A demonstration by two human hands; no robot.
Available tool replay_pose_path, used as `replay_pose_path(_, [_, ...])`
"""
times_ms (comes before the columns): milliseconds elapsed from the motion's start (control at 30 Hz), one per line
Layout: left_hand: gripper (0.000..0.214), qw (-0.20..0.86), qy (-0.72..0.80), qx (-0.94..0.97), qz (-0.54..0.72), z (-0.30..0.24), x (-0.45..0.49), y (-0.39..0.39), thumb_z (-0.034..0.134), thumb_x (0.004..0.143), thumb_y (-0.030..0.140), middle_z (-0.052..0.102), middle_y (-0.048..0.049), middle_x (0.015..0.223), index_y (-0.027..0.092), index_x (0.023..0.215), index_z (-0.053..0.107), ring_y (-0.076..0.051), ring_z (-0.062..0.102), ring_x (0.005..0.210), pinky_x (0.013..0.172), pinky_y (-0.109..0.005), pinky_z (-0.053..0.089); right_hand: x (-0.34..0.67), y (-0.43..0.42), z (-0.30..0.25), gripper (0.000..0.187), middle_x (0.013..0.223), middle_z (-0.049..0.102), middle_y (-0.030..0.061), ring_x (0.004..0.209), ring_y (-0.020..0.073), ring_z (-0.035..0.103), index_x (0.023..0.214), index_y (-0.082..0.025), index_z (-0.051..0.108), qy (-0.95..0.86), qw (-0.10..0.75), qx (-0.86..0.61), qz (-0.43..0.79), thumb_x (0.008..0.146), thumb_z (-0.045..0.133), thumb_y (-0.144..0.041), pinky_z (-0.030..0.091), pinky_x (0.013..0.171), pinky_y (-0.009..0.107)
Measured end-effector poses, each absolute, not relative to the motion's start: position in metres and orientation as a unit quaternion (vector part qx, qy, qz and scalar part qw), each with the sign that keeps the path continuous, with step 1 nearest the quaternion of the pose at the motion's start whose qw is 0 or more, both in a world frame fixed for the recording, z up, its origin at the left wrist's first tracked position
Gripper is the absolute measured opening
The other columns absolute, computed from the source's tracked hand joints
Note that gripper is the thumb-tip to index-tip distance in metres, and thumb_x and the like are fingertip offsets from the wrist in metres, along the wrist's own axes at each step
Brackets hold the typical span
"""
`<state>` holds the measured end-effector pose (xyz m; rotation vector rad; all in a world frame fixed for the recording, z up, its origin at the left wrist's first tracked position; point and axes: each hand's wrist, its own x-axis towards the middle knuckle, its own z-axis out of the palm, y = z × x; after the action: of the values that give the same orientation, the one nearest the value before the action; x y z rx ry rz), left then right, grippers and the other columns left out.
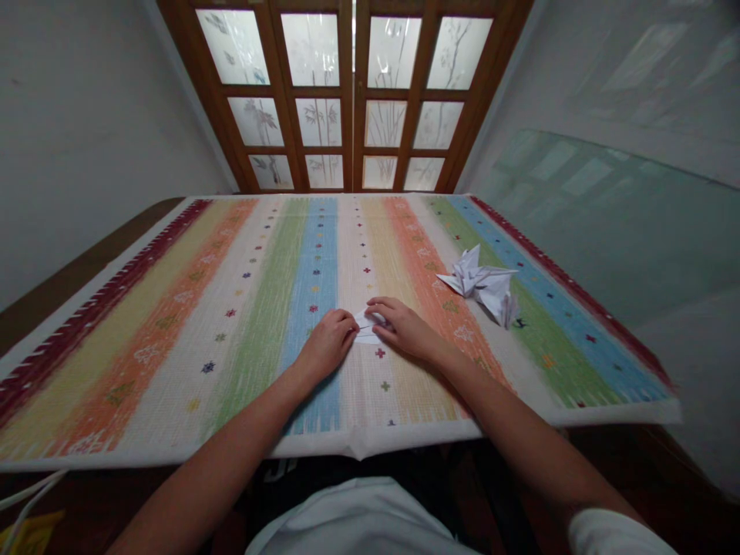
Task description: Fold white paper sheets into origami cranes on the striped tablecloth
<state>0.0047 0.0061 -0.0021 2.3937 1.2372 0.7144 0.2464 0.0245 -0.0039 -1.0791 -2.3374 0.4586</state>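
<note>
A small piece of folded white paper point(366, 328) lies on the striped woven mat point(260, 347), near the mat's middle. My left hand point(327, 345) holds its left side with the fingertips. My right hand point(405, 327) rests over its upper right part, hiding much of the paper. To the right, a larger white origami crane point(479, 281) sits on the mat, apart from both hands.
Behind the mat stand wooden doors with frosted, plant-patterned glass panes point(347, 100). A large glass sheet point(607, 223) leans along the right wall. A white cable point(28, 501) and a yellow item point(28, 536) lie at the lower left, below the mat's front edge.
</note>
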Motion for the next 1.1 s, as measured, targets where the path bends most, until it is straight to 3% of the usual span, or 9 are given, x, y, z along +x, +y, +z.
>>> replay_pose_path(67, [0.020, 0.171, 0.441, 0.846, 0.247, -0.004, 0.004, 0.007, 0.062, 0.101, 0.007, 0.076, -0.0112, 0.112, 0.018, 0.101, 0.079, -0.026, 0.072, 0.110, 0.106, -0.044, 0.060, 0.246, 0.027, -0.004, 0.026, 0.143, 0.074, 0.0148, 0.124, 0.0289, 0.066, 0.120, -0.020, 0.079, -0.880, 0.248, -0.377, 0.146, 0.100, 0.067, -0.010, 0.055, 0.111, 0.050])
replay_pose_path(233, [0.023, 0.170, 0.464, 0.834, 0.243, -0.009, 0.001, 0.008, 0.063, 0.098, 0.004, 0.074, -0.0137, 0.132, 0.018, 0.103, 0.081, -0.026, 0.074, 0.116, 0.107, -0.044, 0.061, 0.246, 0.030, -0.002, 0.024, 0.152, 0.072, 0.0150, 0.124, 0.0300, 0.064, 0.113, -0.021, 0.081, -0.900, 0.222, -0.347, 0.143, 0.102, 0.062, -0.011, 0.055, 0.110, 0.053])
replay_pose_path(400, [0.019, 0.157, 0.465, 0.836, 0.246, -0.008, 0.000, 0.008, 0.064, 0.099, 0.007, 0.078, -0.0118, 0.119, 0.018, 0.098, 0.079, -0.026, 0.073, 0.113, 0.107, -0.045, 0.060, 0.248, 0.033, -0.003, 0.024, 0.142, 0.073, 0.0152, 0.127, 0.0253, 0.069, 0.115, -0.020, 0.081, -0.895, 0.228, -0.342, 0.172, 0.102, 0.063, -0.011, 0.055, 0.110, 0.043])
replay_pose_path(600, [0.016, 0.171, 0.469, 0.831, 0.247, 0.002, 0.001, 0.005, 0.066, 0.099, 0.007, 0.077, -0.0089, 0.104, 0.018, 0.102, 0.077, -0.024, 0.073, 0.101, 0.097, -0.039, 0.060, 0.248, 0.029, 0.000, 0.022, 0.116, 0.075, 0.0100, 0.104, 0.0220, 0.071, 0.114, -0.021, 0.077, -0.882, 0.233, -0.364, 0.186, 0.098, 0.065, -0.010, 0.055, 0.094, 0.034])
replay_pose_path(900, [0.025, 0.118, 0.472, 0.860, 0.155, 0.004, 0.005, 0.002, 0.059, 0.106, 0.010, 0.079, -0.0106, 0.106, 0.019, 0.113, 0.081, -0.025, 0.073, 0.098, 0.088, -0.037, 0.059, 0.248, 0.032, -0.001, 0.016, 0.104, 0.080, 0.0093, 0.103, 0.0246, 0.069, 0.101, -0.022, 0.081, -0.886, 0.225, -0.371, 0.163, 0.099, 0.069, -0.011, 0.052, 0.096, 0.038])
replay_pose_path(1100, [0.029, 0.063, 0.408, 0.900, 0.136, 0.004, 0.009, 0.001, 0.056, 0.107, 0.007, 0.080, -0.0109, 0.114, 0.019, 0.113, 0.081, -0.026, 0.071, 0.110, 0.096, -0.038, 0.060, 0.252, 0.033, 0.001, 0.009, 0.109, 0.084, 0.0090, 0.110, 0.0260, 0.074, 0.101, -0.023, 0.086, -0.895, 0.230, -0.343, 0.169, 0.101, 0.077, -0.020, 0.054, 0.104, 0.041])
